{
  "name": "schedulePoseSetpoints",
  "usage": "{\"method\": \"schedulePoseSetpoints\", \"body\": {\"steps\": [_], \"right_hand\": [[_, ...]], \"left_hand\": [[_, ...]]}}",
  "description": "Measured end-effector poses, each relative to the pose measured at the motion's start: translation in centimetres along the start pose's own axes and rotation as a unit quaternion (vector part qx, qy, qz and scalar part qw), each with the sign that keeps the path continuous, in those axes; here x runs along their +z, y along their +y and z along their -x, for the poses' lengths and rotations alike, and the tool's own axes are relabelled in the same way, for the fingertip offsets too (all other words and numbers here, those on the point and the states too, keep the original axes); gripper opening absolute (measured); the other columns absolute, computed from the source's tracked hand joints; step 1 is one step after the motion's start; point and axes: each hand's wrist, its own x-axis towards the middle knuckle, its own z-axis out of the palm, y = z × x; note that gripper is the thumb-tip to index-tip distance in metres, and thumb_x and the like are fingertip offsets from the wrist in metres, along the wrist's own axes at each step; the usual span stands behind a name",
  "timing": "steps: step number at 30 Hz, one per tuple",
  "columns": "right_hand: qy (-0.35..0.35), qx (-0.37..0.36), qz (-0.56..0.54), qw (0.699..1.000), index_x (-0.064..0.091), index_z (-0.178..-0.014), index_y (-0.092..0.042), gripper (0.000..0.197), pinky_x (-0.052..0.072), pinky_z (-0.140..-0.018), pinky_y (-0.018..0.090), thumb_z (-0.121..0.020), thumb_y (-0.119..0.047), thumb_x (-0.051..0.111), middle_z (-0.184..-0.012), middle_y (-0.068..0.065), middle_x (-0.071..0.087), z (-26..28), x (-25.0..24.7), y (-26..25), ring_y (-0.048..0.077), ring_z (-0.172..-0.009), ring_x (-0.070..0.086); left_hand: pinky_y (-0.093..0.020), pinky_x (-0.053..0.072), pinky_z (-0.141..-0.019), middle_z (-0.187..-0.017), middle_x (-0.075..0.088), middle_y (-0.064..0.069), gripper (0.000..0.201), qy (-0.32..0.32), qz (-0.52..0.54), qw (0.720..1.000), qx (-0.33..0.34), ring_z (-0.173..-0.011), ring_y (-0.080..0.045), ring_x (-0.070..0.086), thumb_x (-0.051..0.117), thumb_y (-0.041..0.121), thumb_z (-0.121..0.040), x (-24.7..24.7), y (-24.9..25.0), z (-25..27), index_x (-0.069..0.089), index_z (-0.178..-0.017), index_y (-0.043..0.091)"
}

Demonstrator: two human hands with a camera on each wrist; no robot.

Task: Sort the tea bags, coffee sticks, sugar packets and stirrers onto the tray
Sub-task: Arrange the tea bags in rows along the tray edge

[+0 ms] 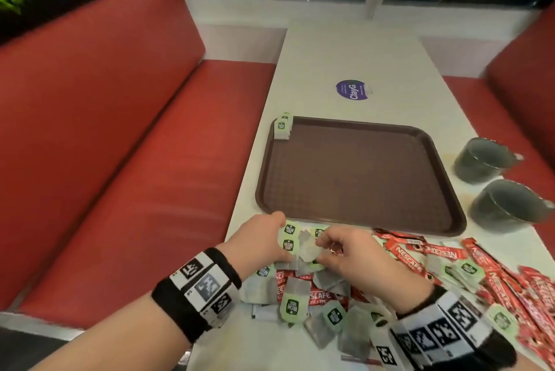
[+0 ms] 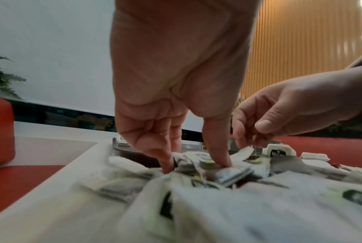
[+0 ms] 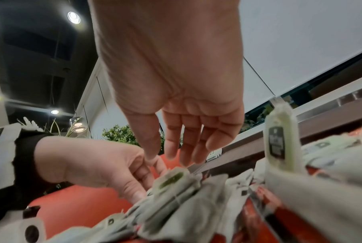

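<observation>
Left hand (image 1: 264, 238) pinching a small stack of tea bags (image 1: 289, 243) between thumb and fingers, probably squaring it for one transfer; right hand (image 1: 345, 253) just beside, fingers relaxed, empty; brown tray (image 1: 354, 172) just beyond fingertips, two bags (image 1: 282, 127) at far-left corner.

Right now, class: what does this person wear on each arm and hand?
Both hands are bare, forearms unsleeved. The left hand and the right hand each have a black wristband carrying white panels printed with black square marker codes. No gloves or rings show.
</observation>
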Motion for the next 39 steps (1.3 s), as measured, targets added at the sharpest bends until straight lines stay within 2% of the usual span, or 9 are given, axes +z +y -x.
{"method": "schedulePoseSetpoints", "body": {"steps": [5, 10, 15, 19, 22, 25, 30, 34, 39], "right_hand": [[0.017, -0.001, 0.046, 0.999, 0.060, -0.117, -0.025, 0.031, 0.043, -0.093, 0.025, -0.087, -0.034, 0.064, -0.116, -0.010, 0.060, -0.8, 1.0, -0.7, 0.010, -0.110, 0.053], [0.016, 0.002, 0.067, 0.998, 0.052, -0.130, -0.024, 0.047, 0.042, -0.098, 0.031, -0.085, -0.036, 0.064, -0.125, -0.005, 0.058, -1.7, 1.0, -1.4, 0.015, -0.118, 0.048], [0.003, 0.022, 0.127, 0.992, 0.049, -0.129, -0.027, 0.052, 0.044, -0.092, 0.032, -0.082, -0.042, 0.067, -0.123, -0.003, 0.058, -2.1, 0.6, -0.9, 0.018, -0.116, 0.048], [-0.014, 0.024, 0.173, 0.985, 0.053, -0.124, -0.029, 0.040, 0.044, -0.090, 0.033, -0.086, -0.039, 0.061, -0.121, -0.002, 0.058, -2.3, 1.0, -0.8, 0.020, -0.113, 0.050], [-0.016, 0.016, 0.198, 0.980, 0.058, -0.118, -0.029, 0.031, 0.041, -0.090, 0.034, -0.088, -0.040, 0.058, -0.118, -0.003, 0.056, -2.3, 1.5, -0.7, 0.020, -0.110, 0.050], [-0.017, 0.021, 0.197, 0.980, 0.060, -0.107, -0.029, 0.024, 0.040, -0.087, 0.033, -0.087, -0.041, 0.058, -0.110, -0.004, 0.055, -2.2, 1.6, -0.6, 0.019, -0.107, 0.050], [0.018, 0.027, 0.184, 0.982, 0.050, -0.105, -0.028, 0.030, 0.036, -0.086, 0.037, -0.085, -0.050, 0.052, -0.104, -0.007, 0.056, -2.0, 1.4, -0.8, 0.018, -0.102, 0.051], [0.018, 0.033, 0.203, 0.978, 0.045, -0.122, -0.030, 0.038, 0.035, -0.092, 0.042, -0.086, -0.044, 0.049, -0.112, -0.005, 0.057, -2.8, 1.6, -1.1, 0.020, -0.108, 0.051], [0.019, 0.031, 0.240, 0.970, 0.059, -0.115, -0.029, 0.028, 0.033, -0.092, 0.039, -0.092, -0.033, 0.045, -0.106, -0.004, 0.049, -3.7, 2.3, -1.3, 0.021, -0.107, 0.047]], "left_hand": [[-0.026, 0.039, -0.054, -0.077, 0.052, 0.005, 0.060, 0.034, 0.017, 0.999, -0.020, -0.074, -0.018, 0.055, 0.077, 0.025, -0.073, 0.3, 0.2, -0.3, 0.041, -0.121, 0.024], [-0.024, 0.043, -0.061, -0.080, 0.052, 0.008, 0.052, 0.065, 0.092, 0.994, -0.013, -0.073, -0.012, 0.054, 0.074, 0.017, -0.076, 0.5, 0.3, -0.1, 0.047, -0.119, 0.025], [-0.011, 0.035, -0.051, -0.074, 0.059, 0.014, 0.016, 0.090, 0.167, 0.982, 0.020, -0.062, 0.002, 0.050, 0.069, 0.024, -0.083, 0.0, -0.5, 0.5, 0.067, -0.098, 0.020], [-0.014, 0.038, -0.052, -0.072, 0.060, 0.008, 0.020, 0.089, 0.237, 0.967, 0.017, -0.059, -0.003, 0.051, 0.062, 0.030, -0.089, -0.8, -1.1, 0.6, 0.068, -0.092, 0.012], [-0.030, 0.049, -0.066, -0.083, 0.063, -0.004, 0.021, 0.053, 0.334, 0.941, -0.009, -0.070, -0.011, 0.056, 0.058, 0.026, -0.092, -1.2, -1.3, 0.6, 0.065, -0.095, 0.006], [-0.036, 0.053, -0.085, -0.094, 0.061, -0.010, 0.011, -0.014, 0.484, 0.875, -0.023, -0.085, -0.018, 0.060, 0.050, 0.014, -0.095, -1.5, -0.9, 0.8, 0.059, -0.093, 0.009], [-0.038, 0.059, -0.076, -0.100, 0.054, -0.020, 0.014, -0.071, 0.638, 0.766, -0.038, -0.085, -0.031, 0.067, 0.038, 0.005, -0.097, -2.1, -0.3, 1.3, 0.048, -0.106, 0.008], [-0.041, 0.058, -0.080, -0.098, 0.056, -0.015, 0.019, -0.080, 0.639, 0.764, -0.041, -0.085, -0.033, 0.068, 0.039, 0.008, -0.098, -2.1, -0.6, 1.2, 0.047, -0.114, 0.011], [-0.027, 0.058, -0.060, -0.089, 0.056, -0.013, 0.011, -0.074, 0.620, 0.780, -0.048, -0.069, -0.022, 0.069, 0.048, 0.004, -0.096, -1.8, -1.3, 1.0, 0.047, -0.106, 0.007]]}}
